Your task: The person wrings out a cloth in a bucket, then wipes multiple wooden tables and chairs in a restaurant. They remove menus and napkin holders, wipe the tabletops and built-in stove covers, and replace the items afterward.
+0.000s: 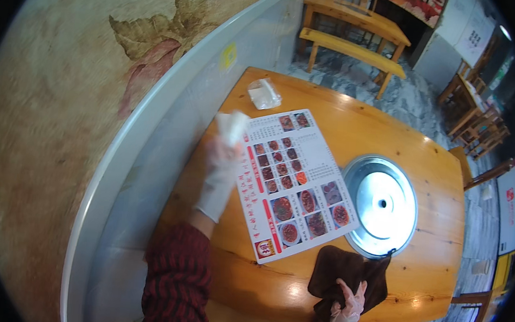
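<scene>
My left hand (225, 154), in a thin clear glove, is at the left edge of the wooden table (393, 280). It holds a blurred white item (234, 127), perhaps folded tissue, beside the top left of a laminated menu sheet (317, 145) with food pictures. At the near edge my right hand (351, 302), also gloved, rests with spread fingers on a dark brown cloth (337, 269). A round metal lid or pan (378, 207) with a dark centre is set in the table, and the menu's corner overlaps its rim. Near the far corner lies a clear plastic packet (264, 93) with white contents.
A wall with a grey ledge (154, 94) runs along the table's left side. Beyond the far edge stand a wooden bench (352, 52) and another table (357, 16). Wooden chairs (468, 309) are at the lower right, and a light-coloured bench lies under the near edge.
</scene>
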`<action>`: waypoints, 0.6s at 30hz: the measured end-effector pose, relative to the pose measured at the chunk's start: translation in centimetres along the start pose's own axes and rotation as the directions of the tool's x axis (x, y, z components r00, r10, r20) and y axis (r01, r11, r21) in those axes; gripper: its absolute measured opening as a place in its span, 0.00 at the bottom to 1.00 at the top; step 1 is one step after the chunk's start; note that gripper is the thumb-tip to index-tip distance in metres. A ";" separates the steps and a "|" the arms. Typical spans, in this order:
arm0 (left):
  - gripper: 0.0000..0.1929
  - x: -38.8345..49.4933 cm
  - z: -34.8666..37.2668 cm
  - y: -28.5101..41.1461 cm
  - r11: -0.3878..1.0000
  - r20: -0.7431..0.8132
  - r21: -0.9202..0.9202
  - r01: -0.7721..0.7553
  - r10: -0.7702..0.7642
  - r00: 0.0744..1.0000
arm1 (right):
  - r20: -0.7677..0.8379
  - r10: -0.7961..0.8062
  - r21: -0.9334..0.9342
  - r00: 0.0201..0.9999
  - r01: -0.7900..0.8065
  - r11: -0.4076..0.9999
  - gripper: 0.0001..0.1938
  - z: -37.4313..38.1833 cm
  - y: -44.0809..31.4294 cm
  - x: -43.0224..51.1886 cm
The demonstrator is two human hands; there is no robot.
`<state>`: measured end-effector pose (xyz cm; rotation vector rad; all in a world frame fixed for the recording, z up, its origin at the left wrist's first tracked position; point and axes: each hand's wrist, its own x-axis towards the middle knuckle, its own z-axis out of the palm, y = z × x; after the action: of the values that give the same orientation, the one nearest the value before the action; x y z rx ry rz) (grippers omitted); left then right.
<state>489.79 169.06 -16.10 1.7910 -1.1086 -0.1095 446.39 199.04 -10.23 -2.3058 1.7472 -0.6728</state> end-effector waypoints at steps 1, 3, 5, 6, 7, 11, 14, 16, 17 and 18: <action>0.24 -1.1 -0.7 0.5 0.947 0.030 0.117 -0.299 0.298 0.954 | -0.014 -0.020 0.013 1.000 0.021 1.000 0.22 -0.1 0.1 0.1; 0.22 -4.6 -1.2 2.2 0.894 0.066 0.297 -0.336 0.332 0.941 | 0.018 -0.043 0.047 0.999 0.042 0.998 0.23 -0.3 0.6 0.3; 0.23 -6.0 -0.1 4.2 0.952 0.111 0.021 -0.306 0.302 0.947 | -0.027 -0.104 0.062 0.994 0.106 0.992 0.26 -0.4 0.9 0.4; 0.22 -6.8 1.0 4.9 0.937 0.114 -0.028 -0.347 0.348 0.930 | -0.001 -0.088 0.074 0.996 0.088 0.993 0.26 -0.2 0.8 0.3; 0.22 -7.5 1.8 6.0 0.919 0.128 -0.088 -0.384 0.393 0.911 | -0.028 -0.137 0.079 0.990 0.139 0.987 0.28 -0.3 1.0 0.4; 0.20 -11.6 6.3 10.6 0.867 0.211 -0.239 -0.438 0.486 0.848 | -0.035 -0.120 0.121 0.992 0.123 0.985 0.30 -0.2 1.1 0.2; 0.18 -15.9 8.1 14.7 0.817 0.242 -0.344 -0.464 0.554 0.796 | 0.003 -0.129 0.141 0.992 0.127 0.982 0.31 -0.4 1.5 0.3; 0.19 -18.8 8.2 17.4 0.770 0.313 -0.416 -0.484 0.621 0.719 | 0.038 -0.139 0.169 0.989 0.131 0.977 0.31 -0.8 1.7 0.4; 0.24 -20.0 7.7 18.4 0.745 0.307 -0.430 -0.510 0.652 0.693 | 0.052 -0.157 0.186 0.986 0.145 0.972 0.31 -1.1 1.7 0.5; 0.27 -20.8 6.6 18.8 0.784 0.430 -0.436 -0.442 0.613 0.663 | 0.126 -0.140 0.186 0.982 0.115 0.976 0.31 -1.5 1.4 0.6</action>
<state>462.53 177.73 -12.94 1.1043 -1.8990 -0.4381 444.63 198.21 -9.33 -2.2956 1.4276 -0.6441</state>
